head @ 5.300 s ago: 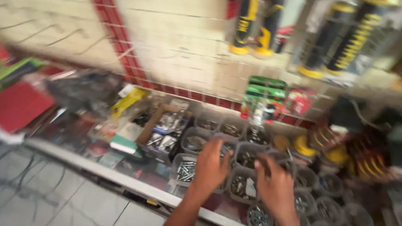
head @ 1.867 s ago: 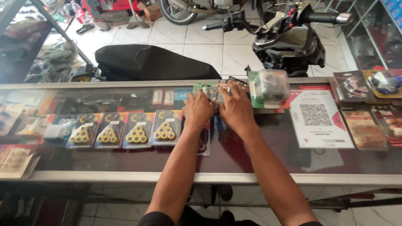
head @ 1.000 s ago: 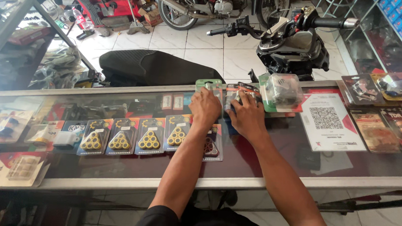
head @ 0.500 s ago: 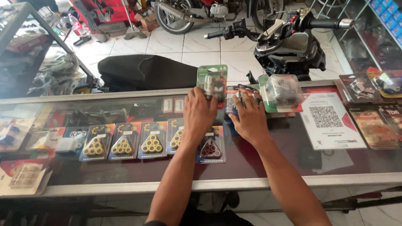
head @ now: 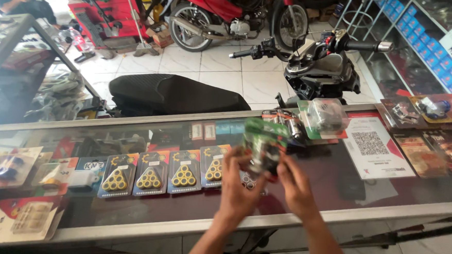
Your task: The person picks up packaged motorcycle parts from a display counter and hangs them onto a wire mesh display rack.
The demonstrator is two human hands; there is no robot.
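Green-topped blister pack [head: 262, 144] is held upright above the middle of the glass counter [head: 337, 174], blurred, long axis running away from the near edge. It is pinched between both grips: left hand [head: 238, 187] at its lower left, right hand [head: 294, 186] at its lower right, equally near.

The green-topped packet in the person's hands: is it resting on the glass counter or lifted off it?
Apart. The head view shows the green-topped packet held up between the left hand and right hand, blurred, above the glass counter.
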